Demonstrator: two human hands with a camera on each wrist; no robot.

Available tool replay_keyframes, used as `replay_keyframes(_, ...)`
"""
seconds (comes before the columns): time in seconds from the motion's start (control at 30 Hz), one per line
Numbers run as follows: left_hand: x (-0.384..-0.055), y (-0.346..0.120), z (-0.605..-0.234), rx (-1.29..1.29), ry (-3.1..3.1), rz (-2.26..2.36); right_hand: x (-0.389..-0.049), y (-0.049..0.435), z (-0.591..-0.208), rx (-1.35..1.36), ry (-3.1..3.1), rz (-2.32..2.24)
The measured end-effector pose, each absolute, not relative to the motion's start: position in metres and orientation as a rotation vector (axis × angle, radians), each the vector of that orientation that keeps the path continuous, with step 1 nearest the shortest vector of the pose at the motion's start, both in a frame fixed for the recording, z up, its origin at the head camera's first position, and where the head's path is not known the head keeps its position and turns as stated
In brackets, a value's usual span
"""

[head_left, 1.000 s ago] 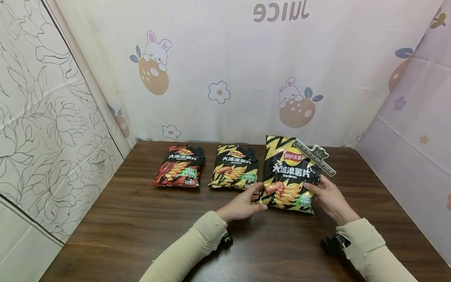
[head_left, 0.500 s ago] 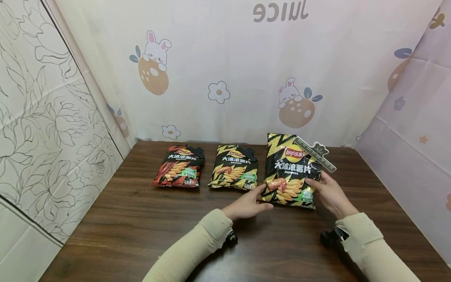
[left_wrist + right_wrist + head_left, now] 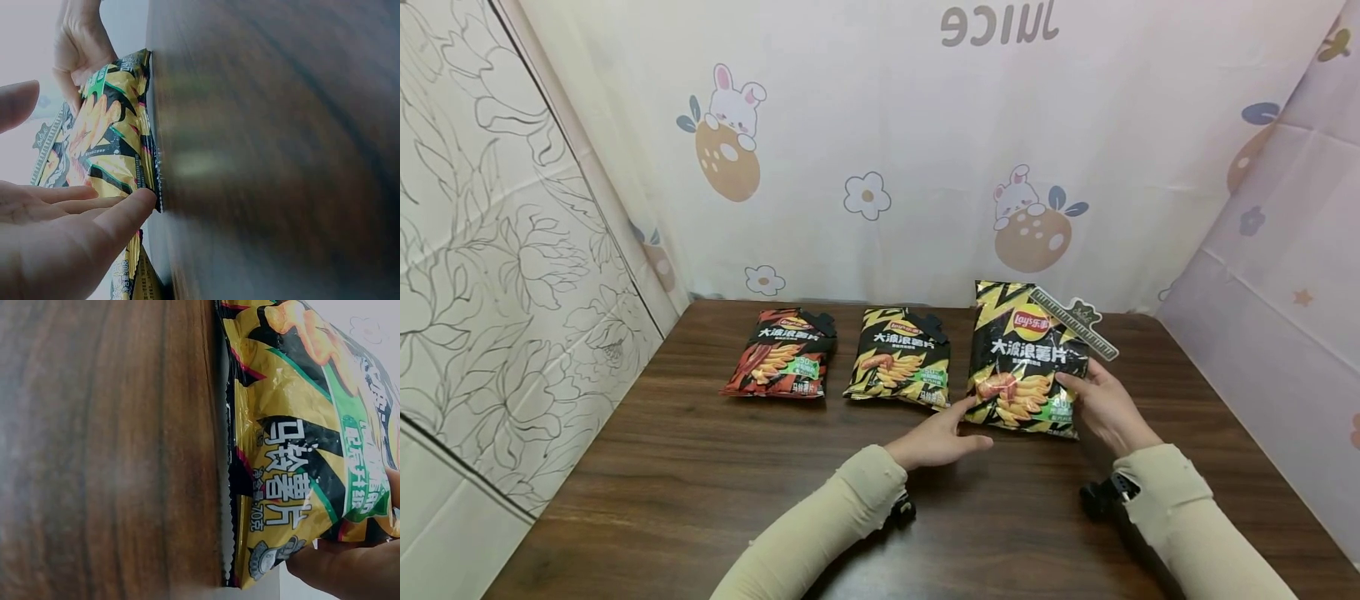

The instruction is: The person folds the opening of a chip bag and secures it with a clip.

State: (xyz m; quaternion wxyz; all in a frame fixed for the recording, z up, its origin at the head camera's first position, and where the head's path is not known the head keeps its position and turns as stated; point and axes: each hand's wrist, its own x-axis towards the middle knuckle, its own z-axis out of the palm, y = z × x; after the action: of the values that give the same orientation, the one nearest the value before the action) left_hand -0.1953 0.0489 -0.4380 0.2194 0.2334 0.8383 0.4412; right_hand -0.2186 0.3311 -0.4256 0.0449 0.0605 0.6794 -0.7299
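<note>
A yellow-and-black bag of potato chips (image 3: 1022, 367) leans slightly back at the right of the table, with a pale ruler-like bag clip (image 3: 1075, 320) across its top right corner. My right hand (image 3: 1108, 408) grips the bag's right edge, thumb on the front. At the lower left edge, the extended fingers of my left hand (image 3: 936, 437) touch the bag, and the thumb stands apart from it. The left wrist view shows the bag's bottom seam (image 3: 154, 150) close to the tabletop. Printed lettering on the bag's lower front (image 3: 284, 475) fills much of the right wrist view.
Another yellow-and-black chip bag (image 3: 895, 362) lies just left of the held one, with a dark clip (image 3: 928, 325) at its corner. Farther left is a red-and-black chip bag (image 3: 781, 358), also with a dark clip (image 3: 820, 322). A patterned curtain (image 3: 865, 117) hangs behind the table.
Both hands have shifted the yellow-and-black chip bag slightly backward and to the right, toward the row of the other bags. The left hand has followed along its lower edge.
</note>
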Motion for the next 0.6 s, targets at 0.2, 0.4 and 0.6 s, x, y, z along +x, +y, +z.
replay_keyframes(0.2, -0.196, 0.052, -0.438, 0.635, 2.333, 1.2, -0.225, 0.329, -0.427, 0.215, 2.149, -2.155)
replay_keyframes(0.4, -0.197, 0.054, -0.438, 0.646, 2.331, 1.19, -0.232, 0.332, -0.429, 0.215, 2.177, -2.088)
replay_keyframes(0.6, -0.199, 0.055, -0.439, 0.632, 2.32, 1.198, -0.237, 0.333, -0.431, 0.231, 2.165, -2.073)
